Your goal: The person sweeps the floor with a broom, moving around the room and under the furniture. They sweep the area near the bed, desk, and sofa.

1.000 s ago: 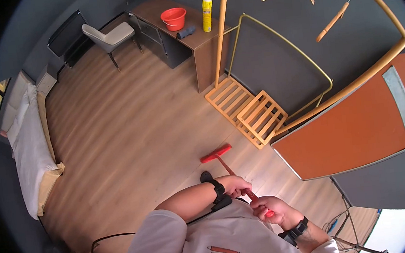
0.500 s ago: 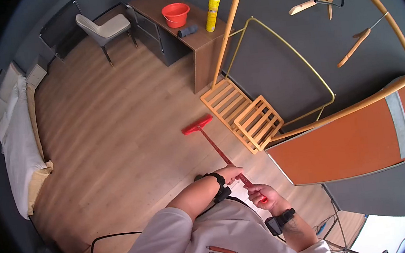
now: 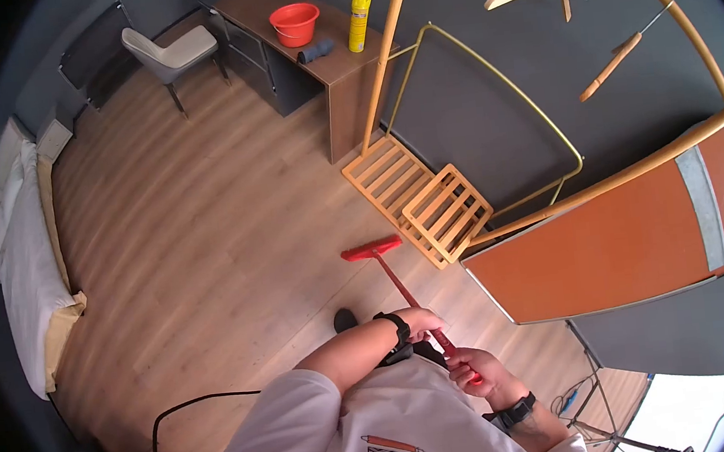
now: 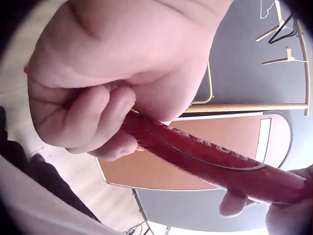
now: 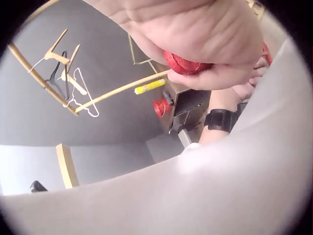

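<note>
Both hands hold a red broom (image 3: 398,280), its long handle slanting down and away from the body. Its wide red head (image 3: 371,249) is at the wooden floor, just left of the slatted rack base. My left hand (image 3: 423,321) grips the handle lower down; in the left wrist view its fingers (image 4: 100,115) curl round the red shaft (image 4: 195,156), which has pale lettering. Higher up, my right hand (image 3: 480,370) wraps the top end, and the rounded red tip (image 5: 186,63) sticks out of the fist in the right wrist view.
A wooden clothes rack (image 3: 392,179) with slatted shelves and hangers (image 3: 612,67) stands ahead right, near an orange-brown panel (image 3: 591,247). The desk (image 3: 338,63) bears a red bucket (image 3: 295,25) and yellow can (image 3: 360,21). A bed (image 3: 30,267) lies left; a chair (image 3: 171,53) stands behind.
The broom head slid away from the body, up and left, then came partway back closer to the feet. Both hands kept their grip on the handle, and the head view shifted slightly.
</note>
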Motion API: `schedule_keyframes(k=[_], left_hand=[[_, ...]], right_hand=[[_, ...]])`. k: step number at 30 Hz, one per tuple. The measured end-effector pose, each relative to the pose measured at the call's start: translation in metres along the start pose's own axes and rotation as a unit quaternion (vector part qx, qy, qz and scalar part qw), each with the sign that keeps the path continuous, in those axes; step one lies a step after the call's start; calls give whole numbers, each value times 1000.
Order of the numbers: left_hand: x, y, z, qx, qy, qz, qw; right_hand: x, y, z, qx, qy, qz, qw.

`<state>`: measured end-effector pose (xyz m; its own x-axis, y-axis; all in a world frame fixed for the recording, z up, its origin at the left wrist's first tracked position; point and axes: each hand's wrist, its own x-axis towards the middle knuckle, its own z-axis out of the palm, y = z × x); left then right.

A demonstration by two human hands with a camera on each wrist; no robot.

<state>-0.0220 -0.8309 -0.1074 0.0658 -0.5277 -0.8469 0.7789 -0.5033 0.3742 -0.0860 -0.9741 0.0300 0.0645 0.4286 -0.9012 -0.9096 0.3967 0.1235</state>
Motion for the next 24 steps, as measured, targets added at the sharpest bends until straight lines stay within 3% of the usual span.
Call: schedule_keyframes(k=[3,6,10,12,19,22,24], left_hand=[[-6,-3,10,-61,-39,83,994],[2,-2,20,-99,47,119,987],[33,5,32,-211,108,146,961],[51,15,51,-335,274,128,893],[91,41,129,-316,244,80,913],[103,51,163,-314,216,66,922],[105,54,183,-318,153,92,931]], right_hand=[[-14,-1,-1,-116,1,-46,992],[-16,-14,-14,-161,-14,-47,986],[-6,-37,-34,-80,-23,4,997],[3,-44,-51,-66,-48,23,996],[-35,-63,-121,62,-71,95,991],[-62,-61,-151,11,-32,72,997],[-77,-62,-159,-16,-33,79,996]])
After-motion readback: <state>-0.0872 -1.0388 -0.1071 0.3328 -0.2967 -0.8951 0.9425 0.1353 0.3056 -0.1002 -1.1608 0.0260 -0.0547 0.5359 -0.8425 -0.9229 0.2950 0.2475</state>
